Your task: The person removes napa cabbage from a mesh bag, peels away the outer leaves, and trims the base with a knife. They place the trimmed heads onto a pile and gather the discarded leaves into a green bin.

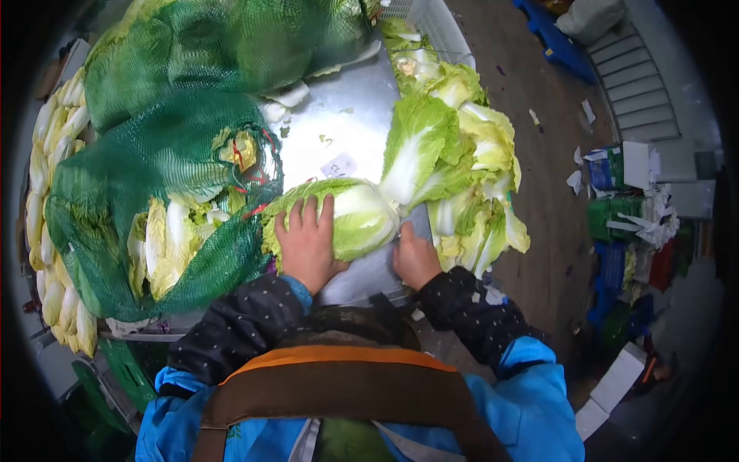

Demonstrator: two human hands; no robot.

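Observation:
A napa cabbage lies on its side on the metal tabletop, its white base to the right. My left hand grips it from above, fingers spread over the leaves and thumb on the near side. At the base, my right hand is closed; whatever is in its fingers is too hidden to name. Loose outer leaves spread from the base toward the right edge. Left of the cabbage, a green mesh sack lies with its mouth open and more cabbages inside.
Another full mesh sack lies at the back. Trimmed leaves pile along the table's right side, near a white plastic crate. Stacked cabbages line the far left. Scraps dot the floor, with boxes farther right.

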